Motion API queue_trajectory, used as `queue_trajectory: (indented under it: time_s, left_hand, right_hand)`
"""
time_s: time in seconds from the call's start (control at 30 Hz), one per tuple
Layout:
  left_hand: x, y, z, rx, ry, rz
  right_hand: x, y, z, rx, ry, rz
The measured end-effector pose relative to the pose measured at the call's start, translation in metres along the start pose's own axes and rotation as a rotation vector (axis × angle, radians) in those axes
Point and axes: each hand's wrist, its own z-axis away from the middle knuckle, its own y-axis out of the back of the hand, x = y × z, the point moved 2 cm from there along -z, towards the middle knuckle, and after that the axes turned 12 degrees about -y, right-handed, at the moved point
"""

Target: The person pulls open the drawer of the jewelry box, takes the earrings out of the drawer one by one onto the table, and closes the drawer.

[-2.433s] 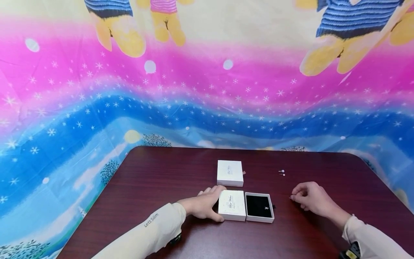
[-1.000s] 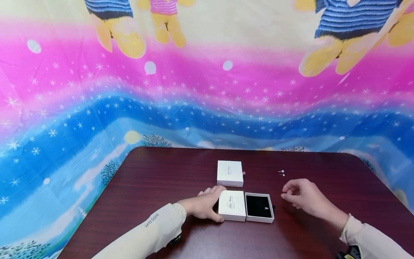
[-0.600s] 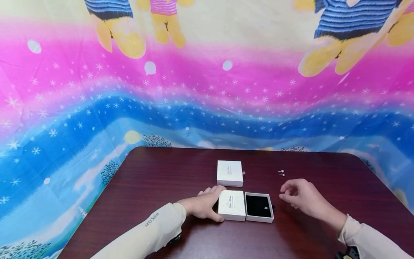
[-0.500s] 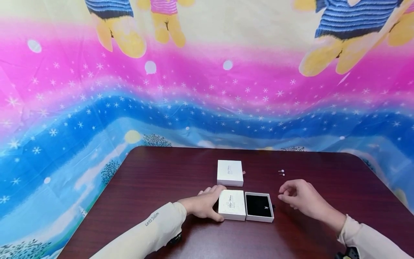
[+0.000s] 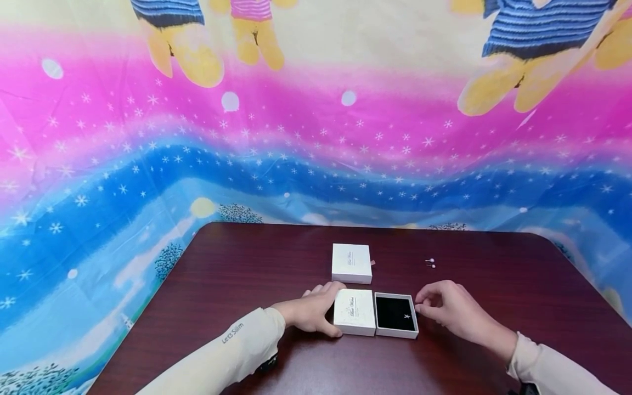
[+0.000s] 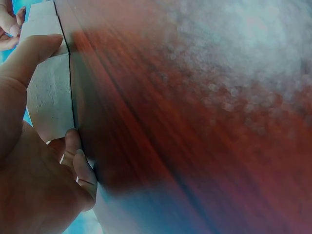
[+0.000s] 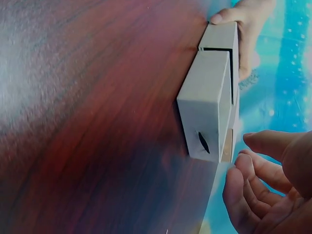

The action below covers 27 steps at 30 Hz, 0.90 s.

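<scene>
My left hand (image 5: 311,314) grips a white box sleeve (image 5: 354,311) with printed lettering, fingers behind it and thumb along the near side. Beside the sleeve's right edge lies its drawer tray (image 5: 396,332), lined with a black pad (image 5: 392,312). A small silver star-shaped earring (image 5: 407,316) sits on the pad. My right hand (image 5: 451,307) has its fingertips at the tray's right edge, thumb and forefinger drawn close together. Any tiny piece between them is hidden. In the right wrist view, a slit shows in the tray's end wall (image 7: 204,131).
A second white box (image 5: 351,262), closed, with a small ribbon tab on its right, stands behind the sleeve. Two pearl stud earrings (image 5: 430,263) lie on the dark wood table (image 5: 276,258) at the back right. A printed cloth (image 5: 306,137) hangs behind the table.
My right hand has moved left to the tray's right edge; a tiny pale speck showed at its fingertips in the oldest frame. My left hand and the boxes stay put.
</scene>
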Motion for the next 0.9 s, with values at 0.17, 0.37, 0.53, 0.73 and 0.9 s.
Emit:
queue_trajectory:
  time_s: [0.17,0.37,0.53,0.73,0.9]
  left_hand:
    - [0.001,0.001,0.001,-0.002,0.002,0.009]
    - [0.001,0.001,0.001,-0.002,0.0,0.006]
    - [0.001,0.0,0.0,-0.002,-0.004,0.001]
    - [0.0,-0.001,0.0,-0.001,-0.005,-0.005]
    - [0.001,0.001,0.0,-0.002,0.0,0.0]
  right_hand:
    - [-0.002,-0.007,0.0,0.028,0.033,0.049]
    - [-0.003,-0.014,0.0,0.015,0.055,0.058]
    - [-0.005,-0.017,0.001,-0.005,0.049,0.067]
    - [-0.005,-0.019,0.001,0.005,0.036,0.102]
    - [-0.005,-0.02,0.001,0.007,0.03,0.135]
